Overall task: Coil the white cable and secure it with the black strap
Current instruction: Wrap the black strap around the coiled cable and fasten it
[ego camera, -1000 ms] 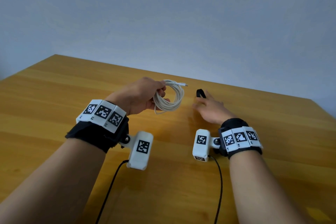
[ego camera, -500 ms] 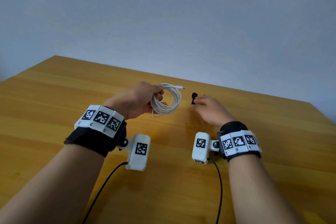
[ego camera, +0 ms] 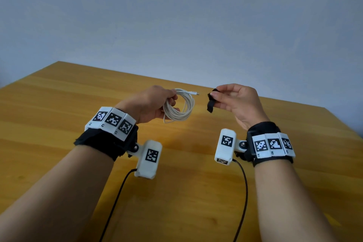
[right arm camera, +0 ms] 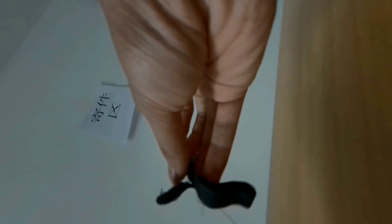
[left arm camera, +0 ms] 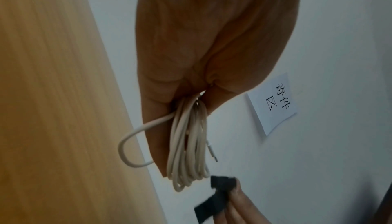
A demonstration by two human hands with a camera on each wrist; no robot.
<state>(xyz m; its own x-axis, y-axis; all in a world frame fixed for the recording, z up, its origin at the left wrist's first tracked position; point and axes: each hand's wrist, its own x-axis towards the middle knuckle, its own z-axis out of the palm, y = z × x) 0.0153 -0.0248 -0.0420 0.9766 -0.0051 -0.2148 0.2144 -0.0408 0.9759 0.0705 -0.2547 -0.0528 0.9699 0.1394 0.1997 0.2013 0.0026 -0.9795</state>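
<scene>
L hand (ego camera: 151, 104) grip round white cable (ego camera: 179, 107) coil; R hand (ego camera: 239, 102) pinches black strap (ego camera: 211, 102); wall sign (left arm camera: 275, 103) reads 寄件区.

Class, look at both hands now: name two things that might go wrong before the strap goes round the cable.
1. The left hand grips the coiled white cable at one side only; one loop already hangs loose, so the coil may spring apart.
2. The right hand only pinches the black strap at its fingertips; it could slip and drop.
</scene>
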